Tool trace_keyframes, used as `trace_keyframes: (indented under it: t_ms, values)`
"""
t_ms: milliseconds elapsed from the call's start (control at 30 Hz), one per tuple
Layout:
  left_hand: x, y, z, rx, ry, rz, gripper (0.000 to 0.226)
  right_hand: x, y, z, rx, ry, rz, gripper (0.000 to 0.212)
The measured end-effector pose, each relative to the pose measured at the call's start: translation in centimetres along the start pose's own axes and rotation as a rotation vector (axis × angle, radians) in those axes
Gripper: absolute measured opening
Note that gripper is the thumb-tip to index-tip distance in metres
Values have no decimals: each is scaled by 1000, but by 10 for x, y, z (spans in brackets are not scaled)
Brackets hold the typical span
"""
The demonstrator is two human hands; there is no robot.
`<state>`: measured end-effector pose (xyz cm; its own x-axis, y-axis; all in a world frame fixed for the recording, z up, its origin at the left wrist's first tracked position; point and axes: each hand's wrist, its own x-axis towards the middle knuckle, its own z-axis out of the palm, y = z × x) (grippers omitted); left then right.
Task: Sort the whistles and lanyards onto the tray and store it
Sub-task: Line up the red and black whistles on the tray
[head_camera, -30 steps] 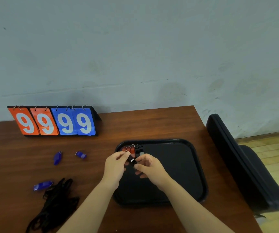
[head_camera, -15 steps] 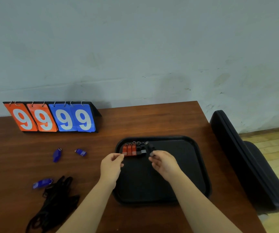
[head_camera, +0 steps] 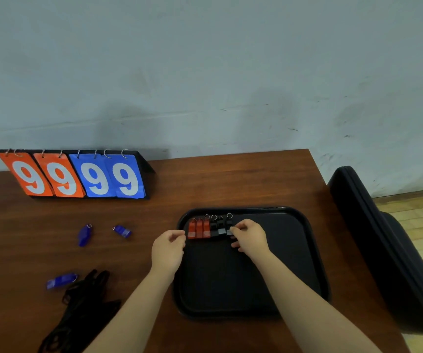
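Note:
A black tray [head_camera: 294,263] lies on the brown table. Along its far left rim stand three red whistles [head_camera: 199,228] and three black whistles [head_camera: 220,226] in one row. My right hand [head_camera: 250,236] pinches the rightmost black whistle [head_camera: 229,229] at the end of that row. My left hand [head_camera: 168,249] hovers over the tray's left rim, fingers loosely curled, holding nothing. Three blue whistles lie on the table to the left: one [head_camera: 84,234], another [head_camera: 122,231] and a third [head_camera: 61,280]. A heap of black lanyards [head_camera: 83,304] lies at the front left.
A flip scoreboard [head_camera: 78,175] showing 9999 stands at the back left by the grey wall. A black case [head_camera: 383,250] leans at the table's right edge, with wooden floor [head_camera: 419,220] beyond it.
My right hand carried the black whistle from between both hands to the far end of the row on the tray. My left hand let go and drew back to the tray's left rim.

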<state>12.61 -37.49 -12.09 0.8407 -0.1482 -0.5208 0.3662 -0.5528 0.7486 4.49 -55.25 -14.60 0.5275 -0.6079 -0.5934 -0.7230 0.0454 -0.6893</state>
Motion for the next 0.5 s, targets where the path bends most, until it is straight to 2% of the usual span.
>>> trace_keyframes:
  t_ms: [200,500]
  values:
    - [15,11,-2,261,-42,138,35,5,0,0,-145,36,-105,11]
    - [20,8,11,295,-97,166,44,12,4,1,-128,32,-155,6]
